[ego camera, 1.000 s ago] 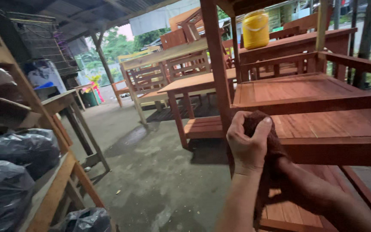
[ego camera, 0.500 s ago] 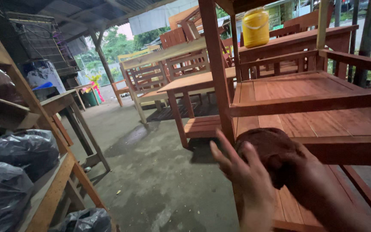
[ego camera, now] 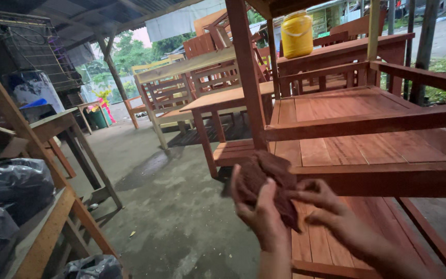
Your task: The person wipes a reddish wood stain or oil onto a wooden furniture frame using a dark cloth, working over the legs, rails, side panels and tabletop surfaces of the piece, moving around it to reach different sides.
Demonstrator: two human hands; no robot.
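Cloth, dark brown and limp (likely light, easily bunched), sits gripped between both hands: left hand clasps its bulk, right hand pinches its edge, before the reddish wooden shelf.

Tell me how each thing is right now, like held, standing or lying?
Brown rag: bunched up, held in both hands.
Left hand: gripping the rag.
Right hand: pinching the rag's edge.
Yellow jug: upright on a red-brown table, lid on.
Black bags: stuffed full, lying on the left shelf.
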